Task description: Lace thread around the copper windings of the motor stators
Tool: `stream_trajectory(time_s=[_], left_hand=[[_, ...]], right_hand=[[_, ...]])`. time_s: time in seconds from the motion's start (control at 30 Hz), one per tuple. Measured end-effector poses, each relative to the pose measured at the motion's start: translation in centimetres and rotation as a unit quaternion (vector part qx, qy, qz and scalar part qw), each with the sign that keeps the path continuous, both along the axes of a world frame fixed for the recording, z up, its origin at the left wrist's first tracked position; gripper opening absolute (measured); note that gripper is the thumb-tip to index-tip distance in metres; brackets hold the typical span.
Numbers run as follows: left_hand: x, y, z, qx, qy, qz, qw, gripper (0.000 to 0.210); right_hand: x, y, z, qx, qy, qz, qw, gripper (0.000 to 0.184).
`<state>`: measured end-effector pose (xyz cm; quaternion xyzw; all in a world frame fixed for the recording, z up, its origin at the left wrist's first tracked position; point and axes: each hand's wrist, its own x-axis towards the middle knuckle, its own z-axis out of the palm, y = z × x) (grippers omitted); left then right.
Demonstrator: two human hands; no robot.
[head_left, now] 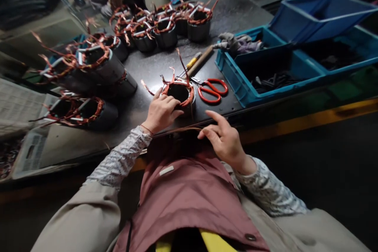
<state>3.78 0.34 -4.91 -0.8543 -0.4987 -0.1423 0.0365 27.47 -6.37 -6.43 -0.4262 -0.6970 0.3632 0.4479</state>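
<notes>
On the left of the bench [147, 67], copper-wound cylinders [109, 67] sit stacked. Left hand [162, 113] has fingers over the rim of a lone wound cylinder [189, 98] near the front edge; can't tell if gripping or just steadying. Thin strand [187, 128] runs low in front; red-handled scissors [203, 84] lie just beside. Right hand [226, 141] seems to pinch strand's end, forefinger out. Blue tray [236, 82] farther right. Risks: loose pinch could drop strand; hard tug could tip cylinder.

We see dim light, pale glare on the bench's [144, 67] middle, deep shadow below its near edge, blur beyond its left edge.
</notes>
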Motion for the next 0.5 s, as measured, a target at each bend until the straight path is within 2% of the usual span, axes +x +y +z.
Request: stream_trajectory(time_s=[0.1, 0.2, 0.3, 0.4, 0.5], left_hand=[[0.3, -0.3, -0.1, -0.014, 0.004, -0.010, 1.000, 0.026], [-0.3, -0.3, 0.6, -0.045, -0.004, -0.034, 0.998, 0.035], [-0.9, 0.0, 1.4, -0.062, -0.041, -0.040, 0.996, 0.039], [-1.1, 0.5, 2.1, -0.077, -0.067, -0.041, 0.994, 0.031], [-1.0, 0.9, 2.4, -0.087, -0.071, -0.042, 0.993, 0.027]], right_hand=[[-1.1, 1.4, -0.8, 0.032, -0.040, -0.015, 0.999, 0.020], [-0.6, 1.4, -0.9, 0.094, -0.074, -0.100, 0.988, 0.011], [-0.4, 0.8, -1.1, 0.167, -0.102, -0.177, 0.965, 0.007], [-1.0, 0.1, -1.6, 0.196, -0.118, -0.151, 0.962, 0.006], [-1.5, -0.4, -2.2, 0.183, -0.122, -0.121, 0.968, 0.008]])
